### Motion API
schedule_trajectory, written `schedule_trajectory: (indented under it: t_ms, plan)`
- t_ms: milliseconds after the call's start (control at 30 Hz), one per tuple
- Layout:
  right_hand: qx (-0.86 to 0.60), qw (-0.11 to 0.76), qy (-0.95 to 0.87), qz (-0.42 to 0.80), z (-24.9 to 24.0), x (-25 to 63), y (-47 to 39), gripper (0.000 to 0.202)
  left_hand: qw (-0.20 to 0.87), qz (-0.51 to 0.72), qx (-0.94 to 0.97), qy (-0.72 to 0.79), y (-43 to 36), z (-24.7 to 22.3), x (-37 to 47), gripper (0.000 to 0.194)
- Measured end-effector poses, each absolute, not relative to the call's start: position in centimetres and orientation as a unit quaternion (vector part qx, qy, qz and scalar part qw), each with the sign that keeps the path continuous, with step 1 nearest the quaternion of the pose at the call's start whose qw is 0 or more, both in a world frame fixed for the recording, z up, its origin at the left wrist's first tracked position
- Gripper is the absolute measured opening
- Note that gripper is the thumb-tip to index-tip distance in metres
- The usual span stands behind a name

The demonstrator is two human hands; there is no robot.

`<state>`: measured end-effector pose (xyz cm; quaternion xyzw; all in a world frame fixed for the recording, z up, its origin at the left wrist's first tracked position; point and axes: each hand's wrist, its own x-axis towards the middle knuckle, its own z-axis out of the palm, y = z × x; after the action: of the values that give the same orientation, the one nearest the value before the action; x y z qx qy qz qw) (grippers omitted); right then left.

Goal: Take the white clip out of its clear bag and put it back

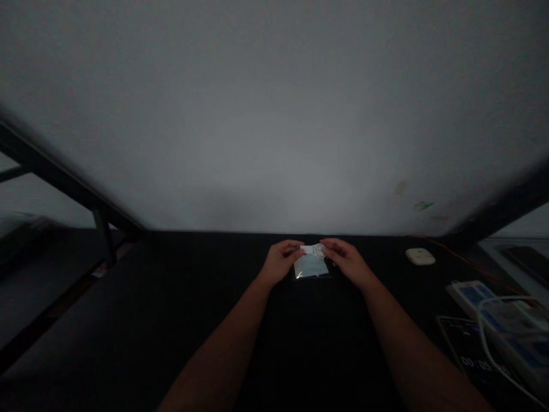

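A small white watch-like piece with a round dial [319, 250] is held level between my two hands, over the far part of the dark table. My left hand [281, 262] pinches its left end, the white strap part. My right hand [345, 260] grips it by the dial at the right end. Just below it, on the near side, is a clear plastic bag [311, 266] with something pale in it. Whether my fingers also hold the bag's edge is hard to tell in the dim light.
A white earbud case [420, 256] lies right of my hands. Nearer on the right are a phone [476, 349] showing a timer, a power strip [476, 297] and a looped white cable [480, 326]. A pale wall [266, 143] rises behind the black table [171, 297]; dark frame bars stand at both sides.
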<state>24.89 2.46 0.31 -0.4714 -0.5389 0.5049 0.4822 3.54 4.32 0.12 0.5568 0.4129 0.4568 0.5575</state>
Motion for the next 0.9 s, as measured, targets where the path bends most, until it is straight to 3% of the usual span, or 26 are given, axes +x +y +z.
schedule_trajectory:
  t_ms: [233,900]
  plan:
    - [-0.461,0.463,-0.566,0.503,0.1,25.37,2.23,0.048,0.549,0.471,0.547,0.421,4.57,-0.2,3.41,0.035]
    - [-0.453,0.493,-0.54,0.511,-0.25,25.48,2.46,0.037,0.522,0.452,0.576,0.439,4.49,0.06,3.62,0.033]
